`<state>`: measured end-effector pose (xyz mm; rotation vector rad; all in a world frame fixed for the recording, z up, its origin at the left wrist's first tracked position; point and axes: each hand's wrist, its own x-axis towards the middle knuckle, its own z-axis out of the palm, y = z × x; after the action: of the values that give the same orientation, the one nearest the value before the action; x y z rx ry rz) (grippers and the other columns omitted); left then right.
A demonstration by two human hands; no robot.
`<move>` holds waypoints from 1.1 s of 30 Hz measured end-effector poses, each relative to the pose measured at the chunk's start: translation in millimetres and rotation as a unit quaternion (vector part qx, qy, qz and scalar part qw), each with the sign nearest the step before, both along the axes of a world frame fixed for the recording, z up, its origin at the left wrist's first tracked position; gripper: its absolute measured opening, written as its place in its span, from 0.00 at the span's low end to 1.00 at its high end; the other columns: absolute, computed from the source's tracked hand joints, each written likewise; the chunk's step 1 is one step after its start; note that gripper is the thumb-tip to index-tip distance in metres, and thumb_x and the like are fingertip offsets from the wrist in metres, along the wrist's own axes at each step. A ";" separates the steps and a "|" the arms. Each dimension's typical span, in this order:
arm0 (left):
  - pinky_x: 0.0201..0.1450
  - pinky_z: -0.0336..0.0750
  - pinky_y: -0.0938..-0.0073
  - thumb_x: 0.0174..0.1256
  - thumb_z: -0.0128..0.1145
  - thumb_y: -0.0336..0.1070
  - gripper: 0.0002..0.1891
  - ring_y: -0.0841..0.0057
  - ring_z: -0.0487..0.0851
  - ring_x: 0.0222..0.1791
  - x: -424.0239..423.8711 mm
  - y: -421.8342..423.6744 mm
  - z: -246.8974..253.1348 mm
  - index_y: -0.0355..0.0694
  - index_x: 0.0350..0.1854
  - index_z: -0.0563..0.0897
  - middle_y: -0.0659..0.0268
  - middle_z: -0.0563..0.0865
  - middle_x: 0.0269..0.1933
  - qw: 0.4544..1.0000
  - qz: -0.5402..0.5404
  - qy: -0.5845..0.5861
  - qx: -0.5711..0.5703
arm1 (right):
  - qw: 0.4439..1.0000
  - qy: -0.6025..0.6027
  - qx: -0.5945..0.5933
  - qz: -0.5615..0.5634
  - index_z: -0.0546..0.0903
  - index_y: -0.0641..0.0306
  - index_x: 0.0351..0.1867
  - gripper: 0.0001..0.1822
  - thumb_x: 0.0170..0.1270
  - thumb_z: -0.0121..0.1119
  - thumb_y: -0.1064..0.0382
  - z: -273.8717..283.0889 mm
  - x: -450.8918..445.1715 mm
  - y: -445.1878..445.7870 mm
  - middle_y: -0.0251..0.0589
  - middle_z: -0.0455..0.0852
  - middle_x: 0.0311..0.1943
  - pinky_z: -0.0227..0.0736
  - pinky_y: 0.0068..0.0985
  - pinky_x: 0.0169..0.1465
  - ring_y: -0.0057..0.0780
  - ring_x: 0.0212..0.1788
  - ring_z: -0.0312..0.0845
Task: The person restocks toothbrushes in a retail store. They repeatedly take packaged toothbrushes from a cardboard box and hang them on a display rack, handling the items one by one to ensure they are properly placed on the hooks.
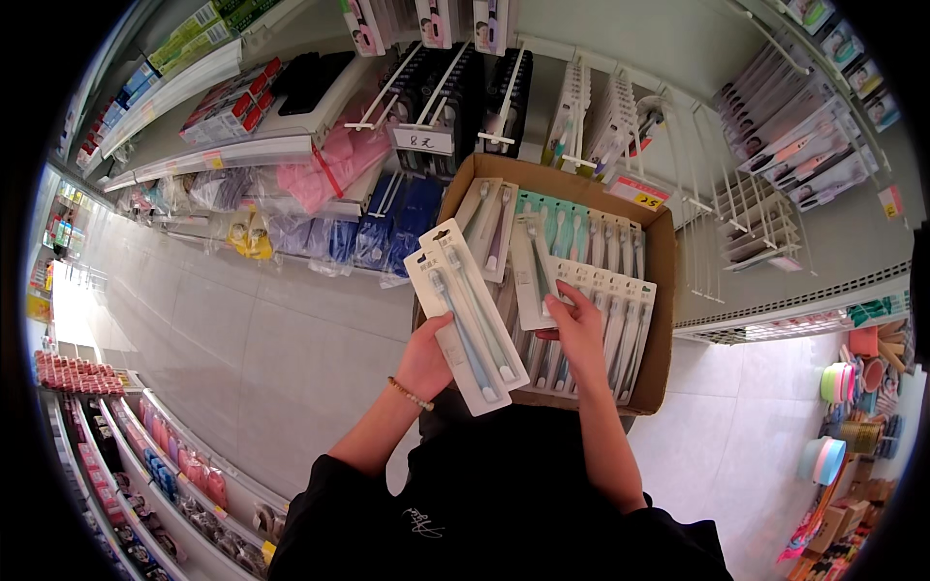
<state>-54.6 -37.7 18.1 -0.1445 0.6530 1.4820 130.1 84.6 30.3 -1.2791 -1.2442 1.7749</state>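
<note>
My left hand (429, 357) grips two carded toothbrushes, a blue one (465, 338) in front and a pale green one (485, 312) partly behind it. They are held slanted over the left side of an open cardboard box (657, 363). My right hand (579, 319) pinches the lower right edge of another packaged toothbrush (532, 269), dark green, tilted above the box. Inside the box lie rows of packaged toothbrushes (626, 327), with teal-backed packs (556, 221) towards the far side. My right forearm and hand hide part of the near row.
Beyond the box, wall hooks hold black packs (450, 94) and white toothbrush packs (612, 123). Bare hooks (708, 240) jut out to the right. Shelves with bagged goods (290, 225) stand at the left. A lower shelf unit (174, 465) curves along the bottom left. Tiled floor (312, 348) lies between.
</note>
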 end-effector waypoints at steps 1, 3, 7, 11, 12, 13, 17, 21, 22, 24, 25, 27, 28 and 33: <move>0.62 0.69 0.59 0.67 0.48 0.37 0.21 0.62 0.77 0.56 0.2 0.4 0.6 0.36 0.61 0.68 0.58 0.78 0.56 1.000 -0.002 -0.002 0.005 | 1.000 0.002 0.003 0.000 0.67 0.70 0.63 0.26 0.67 0.55 0.62 -2.4 -1.5 0.5 0.44 0.85 0.38 0.80 0.23 0.32 0.27 0.37 0.83; 0.62 0.69 0.59 0.67 0.48 0.36 0.21 0.62 0.77 0.56 1.6 0.7 1.7 0.36 0.61 0.68 0.58 0.78 0.56 1.000 -0.002 0.004 0.001 | 1.000 0.020 0.002 0.005 0.64 0.70 0.65 0.28 0.67 0.56 0.62 -14.3 -4.7 0.6 0.44 0.84 0.38 0.80 0.23 0.34 0.26 0.37 0.82; 0.61 0.69 0.59 0.67 0.48 0.36 0.21 0.62 0.77 0.56 3.3 -0.1 4.6 0.36 0.61 0.68 0.57 0.78 0.56 1.000 -0.010 0.013 -0.004 | 0.999 0.038 -0.021 0.014 0.62 0.67 0.67 0.29 0.67 0.55 0.62 -29.8 -15.2 -0.1 0.43 0.82 0.41 0.80 0.25 0.37 0.28 0.36 0.82; 0.61 0.69 0.59 0.67 0.48 0.36 0.21 0.62 0.77 0.56 0.4 -2.4 -0.3 0.35 0.61 0.68 0.57 0.78 0.56 1.000 -0.015 0.001 0.003 | 0.996 0.041 -0.023 0.074 0.56 0.67 0.70 0.33 0.65 0.56 0.67 -30.2 -23.2 4.1 0.44 0.81 0.41 0.79 0.24 0.37 0.28 0.35 0.82; 0.61 0.70 0.59 0.67 0.48 0.36 0.21 0.62 0.77 0.56 0.5 -2.0 0.4 0.35 0.61 0.68 0.57 0.78 0.56 1.000 -0.015 0.000 0.005 | 0.996 0.035 -0.020 0.082 0.55 0.67 0.70 0.34 0.65 0.56 0.68 -30.7 -25.1 5.9 0.44 0.81 0.41 0.79 0.23 0.36 0.29 0.35 0.82; 0.61 0.70 0.59 0.67 0.48 0.36 0.21 0.62 0.77 0.56 1.0 -1.4 1.4 0.35 0.61 0.68 0.57 0.78 0.56 1.000 -0.016 -0.001 0.008 | 0.995 0.028 -0.017 0.090 0.54 0.67 0.70 0.35 0.64 0.57 0.69 -30.3 -26.8 8.1 0.45 0.80 0.41 0.79 0.23 0.36 0.29 0.35 0.82; 0.61 0.70 0.59 0.67 0.48 0.36 0.21 0.62 0.77 0.56 3.1 0.3 7.5 0.35 0.61 0.69 0.57 0.79 0.56 1.000 -0.018 0.012 0.011 | 0.995 0.043 -0.008 0.091 0.51 0.71 0.70 0.37 0.62 0.56 0.71 -38.4 -32.3 22.6 0.51 0.81 0.43 0.78 0.24 0.31 0.29 0.30 0.82; 0.61 0.69 0.60 0.67 0.48 0.36 0.21 0.63 0.77 0.56 1.9 -0.4 0.2 0.35 0.61 0.69 0.57 0.79 0.56 0.999 -0.027 0.005 0.018 | 0.992 -0.023 -0.001 0.120 0.53 0.70 0.70 0.37 0.63 0.58 0.67 -30.4 -41.5 33.8 0.48 0.83 0.34 0.77 0.23 0.30 0.28 0.30 0.82; 0.61 0.69 0.60 0.67 0.48 0.36 0.21 0.63 0.77 0.56 2.0 -0.7 -0.5 0.36 0.61 0.69 0.57 0.79 0.56 0.999 -0.029 0.003 0.017 | 0.990 -0.057 0.001 0.132 0.54 0.69 0.70 0.37 0.63 0.58 0.65 -21.9 -44.2 37.3 0.47 0.83 0.32 0.76 0.25 0.30 0.28 0.30 0.82; 0.62 0.69 0.60 0.67 0.48 0.36 0.21 0.63 0.77 0.57 2.9 -0.6 1.8 0.36 0.61 0.69 0.57 0.78 0.56 0.999 -0.031 0.010 0.014 | 0.971 -0.173 0.089 0.136 0.57 0.69 0.69 0.36 0.64 0.58 0.59 -18.1 -45.4 37.9 0.45 0.84 0.28 0.76 0.28 0.32 0.29 0.30 0.82; 0.62 0.69 0.60 0.67 0.48 0.36 0.22 0.63 0.77 0.57 3.3 -1.0 2.9 0.36 0.61 0.69 0.58 0.78 0.56 0.999 -0.031 0.014 0.012 | 0.943 -0.253 0.173 0.128 0.59 0.69 0.68 0.35 0.64 0.58 0.57 -19.7 -45.2 36.8 0.44 0.84 0.26 0.76 0.30 0.33 0.30 0.30 0.82; 0.62 0.68 0.60 0.67 0.48 0.37 0.22 0.63 0.76 0.57 2.9 -0.7 3.7 0.36 0.62 0.69 0.58 0.78 0.57 0.999 -0.030 0.023 0.007 | 0.903 -0.323 0.253 0.125 0.63 0.69 0.66 0.33 0.65 0.58 0.55 -18.3 -43.1 32.2 0.42 0.84 0.25 0.75 0.29 0.35 0.29 0.29 0.81; 0.63 0.68 0.61 0.67 0.48 0.37 0.22 0.64 0.76 0.57 3.1 -0.8 3.4 0.36 0.62 0.69 0.58 0.78 0.57 0.999 -0.030 0.026 0.005 | 0.904 -0.318 0.252 0.132 0.64 0.70 0.64 0.31 0.65 0.58 0.55 -10.2 -38.6 25.5 0.41 0.84 0.26 0.75 0.26 0.35 0.27 0.28 0.80; 0.63 0.67 0.62 0.68 0.49 0.39 0.22 0.65 0.76 0.58 3.2 0.4 -1.2 0.35 0.62 0.68 0.59 0.78 0.57 0.999 -0.036 0.019 0.026 | 0.957 -0.091 0.101 0.256 0.72 0.71 0.57 0.23 0.65 0.58 0.58 1.9 -3.2 -23.0 0.40 0.84 0.33 0.72 0.21 0.39 0.21 0.34 0.78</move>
<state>-51.4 -37.3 16.9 -0.0527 0.6423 1.4339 127.0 61.6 32.2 -1.0828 -1.9464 1.8309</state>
